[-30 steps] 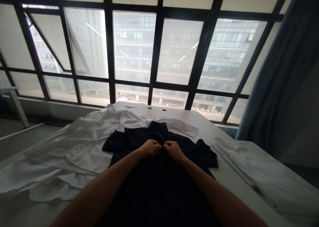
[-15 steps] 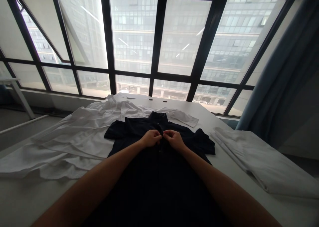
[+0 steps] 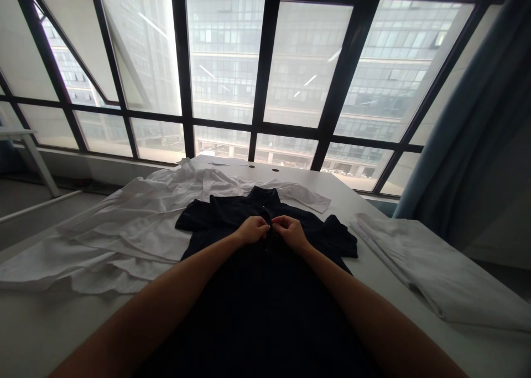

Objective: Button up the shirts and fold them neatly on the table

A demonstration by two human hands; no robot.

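Note:
A dark navy short-sleeved shirt (image 3: 236,209) lies face up on the white table, collar toward the windows and sleeves spread to both sides. At its front opening, below the collar, my left hand (image 3: 252,229) pinches the shirt's edge between thumb and fingers. Close beside it, my right hand (image 3: 290,232) pinches the facing edge, the fingertips of both hands almost meeting. Small light dots, which look like buttons, show on the placket above and below the hands. Any button between the fingertips is too small and dark to make out.
A crumpled white garment (image 3: 136,223) spreads over the table's left side and behind the shirt. To the right lies a folded white cloth (image 3: 448,267) on the white table (image 3: 344,187). A blue curtain (image 3: 440,162) hangs at the right, beside large dark-framed windows.
Both hands keep their pinch on the shirt front with barely any movement. The whole view has shifted very slightly.

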